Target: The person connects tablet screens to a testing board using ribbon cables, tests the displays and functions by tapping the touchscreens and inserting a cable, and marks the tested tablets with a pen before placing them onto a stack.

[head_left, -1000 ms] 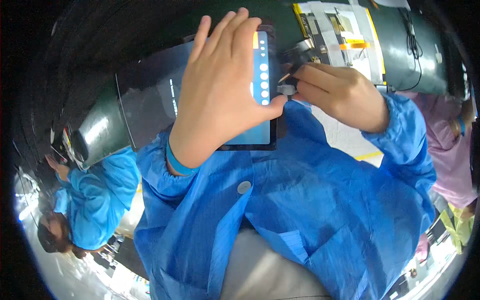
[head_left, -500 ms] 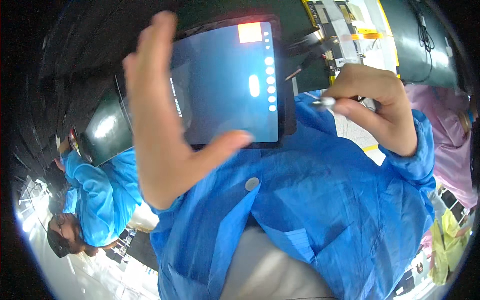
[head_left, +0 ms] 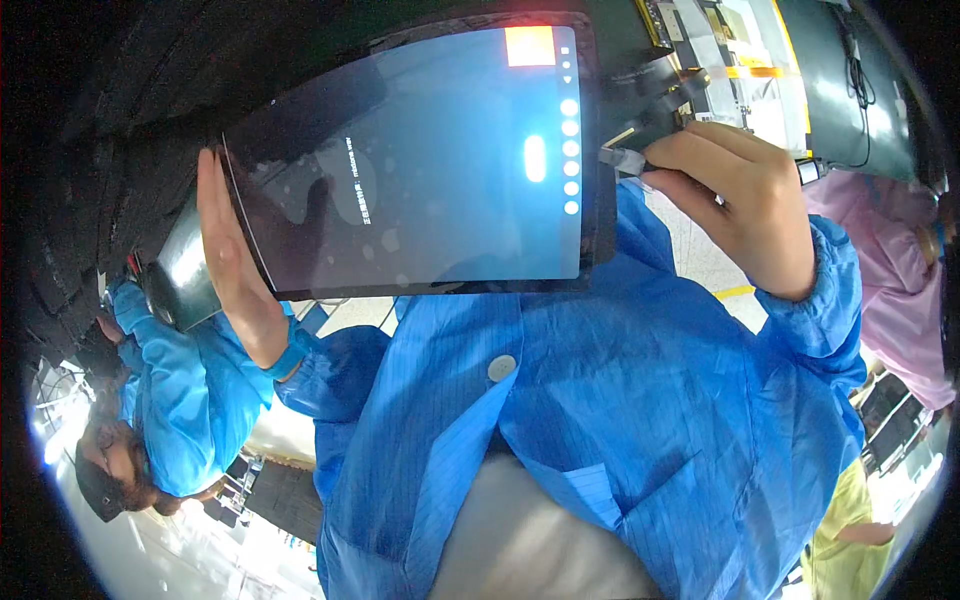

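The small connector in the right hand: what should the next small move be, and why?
Probably line the connector up with the lit screen: the right hand pinches it close by the screen's right edge, though contact is unclear, and the left hand lies along the opposite edge, placed to steady it.

A dark green bench (head_left: 888, 125) spans the top, shiny at the right. Beneath it, pale floor (head_left: 690, 235) shows, crossed by a yellow line (head_left: 736, 293). White light (head_left: 62, 440) glares at the lower left, and the lower right is bright too. The upper left is too dark to read.
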{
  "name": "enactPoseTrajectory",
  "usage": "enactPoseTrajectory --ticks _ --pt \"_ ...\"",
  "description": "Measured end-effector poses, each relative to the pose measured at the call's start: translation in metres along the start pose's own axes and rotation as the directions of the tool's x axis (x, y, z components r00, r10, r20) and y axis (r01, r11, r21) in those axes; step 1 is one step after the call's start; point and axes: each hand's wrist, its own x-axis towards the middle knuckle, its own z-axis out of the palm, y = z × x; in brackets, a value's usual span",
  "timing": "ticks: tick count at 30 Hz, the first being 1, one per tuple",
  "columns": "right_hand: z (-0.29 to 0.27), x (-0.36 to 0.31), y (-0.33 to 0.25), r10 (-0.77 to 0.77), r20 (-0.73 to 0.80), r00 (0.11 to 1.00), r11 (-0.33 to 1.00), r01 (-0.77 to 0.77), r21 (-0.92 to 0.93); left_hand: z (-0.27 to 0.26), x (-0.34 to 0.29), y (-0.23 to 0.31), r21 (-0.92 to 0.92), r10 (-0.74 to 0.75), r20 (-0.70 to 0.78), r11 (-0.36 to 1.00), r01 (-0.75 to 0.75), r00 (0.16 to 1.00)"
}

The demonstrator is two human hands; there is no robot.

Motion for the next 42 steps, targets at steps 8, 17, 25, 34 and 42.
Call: enactPoseTrajectory --ticks 8,17,25,34,42 --pt "0.000 0.012 0.002 -0.109 0.064 0.992 0.994 0.109 0.010 -0.002 -0.003 0.012 -0.043 -0.143 -0.012 0.989 0.142 0.990" --pt "-0.004 0.016 -0.004 -0.222 0.181 0.958 0.953 0.252 -0.165 -0.011 -0.003 0.016 -0.158 -0.091 0.003 0.983 0.090 0.996" --pt "-0.058 0.060 -0.043 -0.089 -0.007 0.996 0.987 0.087 -0.133 -0.037 -0.005 -0.002 -0.153 0.036 -0.126 0.987 -0.055 0.991" --pt "-0.050 0.176 0.102 -0.320 0.058 0.946 0.832 0.310 -0.460 -0.025 -0.024 0.028 -0.300 0.246 -0.459 0.862 -0.409 0.854" --pt "-0.046 0.182 0.152 -0.092 0.065 0.994 0.959 0.106 -0.264 -0.026 -0.035 0.104 -0.205 0.479 -0.407 0.782 -0.589 0.777"
